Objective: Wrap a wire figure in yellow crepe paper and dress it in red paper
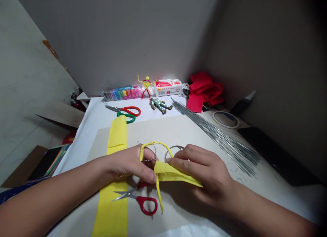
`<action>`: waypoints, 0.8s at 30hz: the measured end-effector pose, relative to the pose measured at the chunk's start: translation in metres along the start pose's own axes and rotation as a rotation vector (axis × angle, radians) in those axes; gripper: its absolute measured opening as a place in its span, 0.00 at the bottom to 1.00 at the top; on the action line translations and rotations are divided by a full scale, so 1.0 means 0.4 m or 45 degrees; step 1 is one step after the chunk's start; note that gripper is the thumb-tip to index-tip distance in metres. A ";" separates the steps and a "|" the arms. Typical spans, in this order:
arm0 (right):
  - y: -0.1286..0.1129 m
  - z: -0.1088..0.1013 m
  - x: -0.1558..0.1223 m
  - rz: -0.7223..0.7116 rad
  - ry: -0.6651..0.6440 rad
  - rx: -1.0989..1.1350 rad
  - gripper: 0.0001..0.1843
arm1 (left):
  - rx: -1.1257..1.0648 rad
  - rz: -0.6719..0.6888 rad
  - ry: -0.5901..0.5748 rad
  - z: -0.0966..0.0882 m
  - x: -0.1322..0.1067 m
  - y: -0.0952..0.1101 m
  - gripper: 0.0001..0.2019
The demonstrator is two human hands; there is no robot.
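Note:
My left hand pinches a bent wire loop that is partly wrapped in yellow crepe paper. My right hand is closed on the loose yellow paper strip coming off that wire, its fingers pressed on the fold. A bare coil of the wire shows above my right fingers. Both hands hover just over a grey cardboard sheet. Small red-handled scissors lie under my hands, next to a long yellow paper strip.
A bundle of thin straight wires runs along the right. At the back lie red and green scissors, a clay pack, a yellow wire figure, a silver figure, a white box, red paper and a tape roll.

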State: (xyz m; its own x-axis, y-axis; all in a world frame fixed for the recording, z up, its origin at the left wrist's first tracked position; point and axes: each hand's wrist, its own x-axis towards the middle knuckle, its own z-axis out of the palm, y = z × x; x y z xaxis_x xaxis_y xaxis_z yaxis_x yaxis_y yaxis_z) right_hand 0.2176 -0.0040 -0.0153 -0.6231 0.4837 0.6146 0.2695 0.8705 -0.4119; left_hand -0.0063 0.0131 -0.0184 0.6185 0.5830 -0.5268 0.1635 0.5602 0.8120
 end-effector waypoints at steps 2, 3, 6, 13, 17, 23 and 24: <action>0.000 -0.002 0.001 0.020 0.015 -0.012 0.12 | -0.008 0.001 0.030 0.004 0.000 -0.003 0.20; 0.001 -0.002 0.001 0.024 0.017 -0.013 0.11 | -0.020 -0.003 0.051 0.007 0.000 -0.004 0.19; 0.002 -0.001 -0.001 0.019 0.001 -0.039 0.12 | -0.051 -0.029 0.086 0.018 0.002 -0.007 0.17; 0.010 0.017 -0.013 -0.030 -0.007 -0.152 0.14 | 0.101 -0.057 0.113 0.024 0.005 -0.005 0.16; 0.012 0.023 -0.018 -0.043 0.007 -0.105 0.15 | 0.106 -0.034 0.124 0.028 0.001 -0.003 0.14; 0.000 0.015 -0.004 0.123 -0.046 0.072 0.12 | 0.194 -0.067 0.099 0.028 -0.002 0.001 0.10; -0.002 0.014 -0.001 0.177 -0.049 0.128 0.11 | 0.210 -0.081 0.085 0.026 -0.002 0.001 0.09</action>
State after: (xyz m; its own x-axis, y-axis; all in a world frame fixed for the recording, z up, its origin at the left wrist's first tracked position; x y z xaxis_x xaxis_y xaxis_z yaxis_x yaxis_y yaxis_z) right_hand 0.2134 -0.0055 -0.0189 -0.6130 0.5932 0.5219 0.2812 0.7810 -0.5576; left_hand 0.0015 0.0067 -0.0151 0.5512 0.5905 -0.5895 0.3278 0.4965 0.8037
